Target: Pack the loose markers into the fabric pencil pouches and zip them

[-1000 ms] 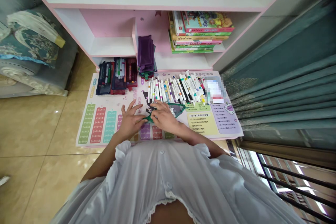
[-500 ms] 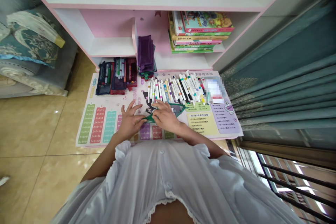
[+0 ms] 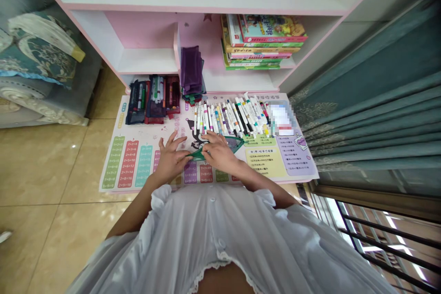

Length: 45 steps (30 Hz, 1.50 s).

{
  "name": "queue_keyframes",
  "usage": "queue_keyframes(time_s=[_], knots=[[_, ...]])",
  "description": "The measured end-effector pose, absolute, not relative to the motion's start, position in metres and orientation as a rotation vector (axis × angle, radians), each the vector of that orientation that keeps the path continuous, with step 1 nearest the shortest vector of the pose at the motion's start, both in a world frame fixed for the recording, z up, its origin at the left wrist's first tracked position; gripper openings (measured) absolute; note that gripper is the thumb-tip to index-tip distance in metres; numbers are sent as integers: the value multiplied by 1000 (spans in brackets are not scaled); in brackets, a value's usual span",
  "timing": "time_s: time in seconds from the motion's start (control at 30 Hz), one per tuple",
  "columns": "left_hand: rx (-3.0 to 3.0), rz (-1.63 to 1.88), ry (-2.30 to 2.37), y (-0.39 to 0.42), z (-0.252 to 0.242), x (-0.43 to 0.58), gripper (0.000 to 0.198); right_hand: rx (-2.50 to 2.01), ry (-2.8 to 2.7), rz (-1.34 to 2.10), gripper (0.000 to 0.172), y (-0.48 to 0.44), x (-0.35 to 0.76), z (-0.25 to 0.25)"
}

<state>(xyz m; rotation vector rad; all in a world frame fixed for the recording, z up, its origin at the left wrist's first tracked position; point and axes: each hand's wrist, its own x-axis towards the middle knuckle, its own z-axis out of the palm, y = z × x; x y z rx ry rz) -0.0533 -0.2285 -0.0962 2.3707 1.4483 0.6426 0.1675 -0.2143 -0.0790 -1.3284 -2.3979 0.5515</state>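
A green mesh pencil pouch (image 3: 231, 144) lies on a colourful printed desk mat (image 3: 138, 156), just in front of a row of several marker pens (image 3: 230, 115). My left hand (image 3: 171, 158) pinches the pouch's left end with thumb and forefinger while its other fingers spread out. My right hand (image 3: 218, 150) lies over the pouch's middle with its fingers curled on the top edge; what the fingertips pinch is hidden.
Dark pen cases with pens (image 3: 151, 98) sit at the mat's back left. A stack of purple pouches (image 3: 191, 71) leans by the pink shelf divider, with stacked books (image 3: 263, 41) on the shelf. A teal curtain (image 3: 372, 101) hangs at the right.
My right hand has slid a little to the right along the pouch's top edge. My left hand has kept its place.
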Motion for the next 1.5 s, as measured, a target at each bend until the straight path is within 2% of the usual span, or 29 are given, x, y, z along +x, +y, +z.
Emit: queue_keyframes(time_s=[1.5], knots=[[2343, 655, 1447, -227, -97, -56, 24, -1457, -2406, 589, 20, -211, 189, -71]])
